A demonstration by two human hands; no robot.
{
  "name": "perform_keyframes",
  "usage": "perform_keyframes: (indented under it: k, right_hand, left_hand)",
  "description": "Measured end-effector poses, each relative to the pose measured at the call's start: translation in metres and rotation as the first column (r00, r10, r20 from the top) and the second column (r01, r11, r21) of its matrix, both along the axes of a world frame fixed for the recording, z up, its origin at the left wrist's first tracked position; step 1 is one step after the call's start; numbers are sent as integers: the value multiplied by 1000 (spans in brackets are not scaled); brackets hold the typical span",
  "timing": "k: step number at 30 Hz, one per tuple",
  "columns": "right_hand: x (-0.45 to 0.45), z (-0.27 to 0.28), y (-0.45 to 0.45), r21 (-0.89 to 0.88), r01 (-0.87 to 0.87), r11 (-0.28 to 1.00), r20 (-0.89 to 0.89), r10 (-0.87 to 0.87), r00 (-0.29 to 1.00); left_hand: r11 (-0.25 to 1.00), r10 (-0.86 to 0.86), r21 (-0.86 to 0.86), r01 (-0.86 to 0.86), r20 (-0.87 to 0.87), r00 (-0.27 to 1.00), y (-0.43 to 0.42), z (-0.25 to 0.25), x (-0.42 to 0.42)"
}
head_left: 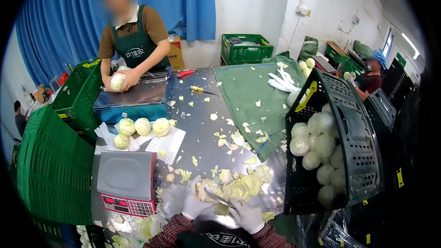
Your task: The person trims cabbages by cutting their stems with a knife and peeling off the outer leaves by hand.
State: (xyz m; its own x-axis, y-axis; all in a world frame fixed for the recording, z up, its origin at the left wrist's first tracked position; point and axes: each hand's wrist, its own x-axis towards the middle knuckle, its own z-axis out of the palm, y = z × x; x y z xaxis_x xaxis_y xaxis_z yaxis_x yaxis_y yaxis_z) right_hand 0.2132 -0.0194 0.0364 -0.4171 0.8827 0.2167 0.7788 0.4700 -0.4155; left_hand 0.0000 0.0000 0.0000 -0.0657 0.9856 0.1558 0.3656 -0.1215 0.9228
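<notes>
My left hand (195, 203), in a white glove, is closed around the side of a pale cabbage (201, 191) at the table's near edge. A knife (215, 196) is gripped in my gloved right hand (248, 216), its blade lying across the cabbage. Its handle is mostly hidden by my fingers. Just beyond my hands, several trimmed cabbages or leaf heaps (248, 184) lie in a row. A cut piece of green leaf (222, 210) sits between my hands.
A red scale (126, 174) stands left, near stacked green crates (55, 165). At right, a black crate (363, 147) holds wrapped cabbages (321, 140). Across the table, a co-worker (133, 41) holds a cabbage (117, 81) over a wrapping machine (133, 98). A hooked knife (203, 91) lies mid-table.
</notes>
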Motion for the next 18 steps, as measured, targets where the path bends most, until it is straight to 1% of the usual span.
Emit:
perform_keyframes:
  k: [2,3,5,6,8,10,11,12,13,15,16,17,18]
  right_hand:
    - [-4,3,-14,-23,-18,1000,16,18,1000]
    - [-8,-8,-3,4,-8,1000,-7,8,1000]
    - [-13,-9,-8,-15,-3,1000,-77,2,997]
    - [-11,-6,-13,-34,11,999,-74,-14,997]
    - [-15,-6,-14,-8,26,1000,-87,-26,996]
    - [-18,-7,-13,15,39,999,-94,-37,995]
    - [-18,-9,-11,60,40,997,-118,-32,992]
    - [-19,-11,-9,104,40,994,-140,-26,990]
    - [-15,-12,-5,104,39,994,-137,-25,990]
    - [5,-16,8,75,50,996,-15,-49,999]
    - [23,-23,21,1,198,980,140,-196,971]
    - [50,-33,36,-47,348,936,303,-318,898]
    - [87,-48,47,-89,450,889,181,-430,885]
  left_hand:
    - [994,85,81,-75,-124,989,-8,3,5]
    - [992,79,109,-63,-145,986,6,1,4]
    - [992,43,123,-9,-281,959,3,12,7]
    - [993,36,115,-3,-280,959,-1,12,13]
    - [986,25,166,1,-159,987,-3,12,15]
    - [983,30,182,2,-169,985,-3,16,14]
    - [980,42,200,-7,-174,984,-3,19,14]
    - [980,41,198,-6,-176,984,-4,24,13]
    - [984,39,177,-6,-184,982,-4,30,13]
    - [989,40,151,-12,-189,981,-8,34,12]
    - [987,28,159,-2,-166,986,-11,33,9]
    - [986,18,168,6,-141,990,-15,33,6]
    - [985,23,170,1,-141,990,-19,34,1]
